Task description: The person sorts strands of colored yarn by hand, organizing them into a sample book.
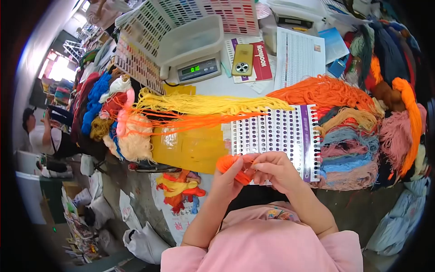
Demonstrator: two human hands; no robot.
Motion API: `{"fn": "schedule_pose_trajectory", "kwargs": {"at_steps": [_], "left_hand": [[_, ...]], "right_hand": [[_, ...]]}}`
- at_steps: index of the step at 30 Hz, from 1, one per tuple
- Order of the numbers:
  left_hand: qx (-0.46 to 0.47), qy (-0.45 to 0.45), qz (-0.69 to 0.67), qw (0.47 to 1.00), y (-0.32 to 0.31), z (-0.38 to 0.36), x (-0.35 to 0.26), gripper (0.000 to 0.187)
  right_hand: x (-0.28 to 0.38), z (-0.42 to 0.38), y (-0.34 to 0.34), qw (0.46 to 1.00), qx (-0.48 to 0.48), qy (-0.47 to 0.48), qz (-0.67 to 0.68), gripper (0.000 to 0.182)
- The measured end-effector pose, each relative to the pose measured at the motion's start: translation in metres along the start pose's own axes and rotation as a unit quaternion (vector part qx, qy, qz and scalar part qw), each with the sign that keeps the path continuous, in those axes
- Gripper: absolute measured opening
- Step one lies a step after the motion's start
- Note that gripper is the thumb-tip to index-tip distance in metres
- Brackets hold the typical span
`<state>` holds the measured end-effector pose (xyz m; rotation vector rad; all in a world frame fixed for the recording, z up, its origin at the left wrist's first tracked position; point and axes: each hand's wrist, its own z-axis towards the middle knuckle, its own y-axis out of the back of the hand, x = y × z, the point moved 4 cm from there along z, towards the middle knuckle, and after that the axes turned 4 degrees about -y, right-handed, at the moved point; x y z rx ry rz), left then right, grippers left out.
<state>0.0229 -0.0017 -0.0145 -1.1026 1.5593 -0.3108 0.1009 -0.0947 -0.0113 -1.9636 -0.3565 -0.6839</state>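
A bright orange skein of thread (225,163) is wrapped in the fingers of my left hand (230,180), just above my lap at the table's near edge. Close beside it, my right hand (277,171) has thumb and fingertips pinched together at the skein's side; any strand between them is too fine to make out. Beyond my hands lies a white card with rows of punched holes (272,136) and a purple strip. Long yellow threads (195,103) and orange strands (190,121) stretch leftward from the card's top edge. An orange thread pile (326,93) spreads behind its right side.
A digital scale (198,69) reading 0.10 carries a plastic tub (192,41), with colour charts (140,31) behind. A phone (243,60) rests on a notebook (263,63). Skeins crowd both sides (349,145). Another person (43,131) is at far left.
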Motion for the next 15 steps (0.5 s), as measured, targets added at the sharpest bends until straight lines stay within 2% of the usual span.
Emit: {"fn": "schedule_pose_trajectory", "kwargs": {"at_steps": [2, 6, 8, 9, 10, 11, 12, 13, 14, 15], "left_hand": [[-0.008, -0.002, 0.010, 1.000, -0.003, 0.004, 0.001, 0.022], [0.013, 0.023, 0.081, 0.996, -0.007, 0.010, 0.003, 0.028], [-0.003, -0.006, 0.088, 0.996, -0.011, 0.014, 0.004, 0.026], [-0.011, -0.021, 0.091, 0.996, -0.013, 0.015, 0.003, 0.026], [-0.041, -0.012, 0.070, 0.997, -0.012, 0.015, 0.001, 0.024], [-0.071, -0.003, 0.049, 0.996, -0.009, 0.015, -0.002, 0.022], [-0.100, 0.007, 0.027, 0.995, -0.005, 0.015, -0.007, 0.021], [0.019, 0.010, -0.104, 0.994, 0.009, 0.019, -0.015, 0.020], [0.136, 0.013, -0.233, 0.963, 0.042, 0.021, -0.028, 0.020], [0.135, 0.019, -0.235, 0.962, 0.042, 0.022, -0.025, 0.020]], "right_hand": [[-0.001, 0.002, 0.003, 1.000, -0.011, -0.001, 0.000, 0.012], [0.002, 0.005, 0.002, 0.995, -0.036, 0.005, -0.095, 0.011], [-0.001, 0.007, 0.007, 0.993, -0.039, 0.009, -0.110, 0.010], [0.005, 0.008, 0.010, 0.969, -0.070, 0.142, -0.188, 0.010], [0.010, 0.006, 0.014, 0.921, -0.100, 0.270, -0.262, 0.010], [0.015, 0.001, 0.015, 0.850, -0.127, 0.391, -0.330, 0.011], [0.019, 0.000, 0.023, 0.917, -0.095, 0.336, -0.194, 0.011], [0.032, -0.006, 0.033, 0.959, -0.061, 0.272, -0.053, 0.011], [0.049, -0.018, 0.041, 0.975, -0.026, 0.200, 0.090, 0.012], [0.048, -0.021, 0.044, 0.975, -0.032, 0.200, 0.092, 0.012]]}}
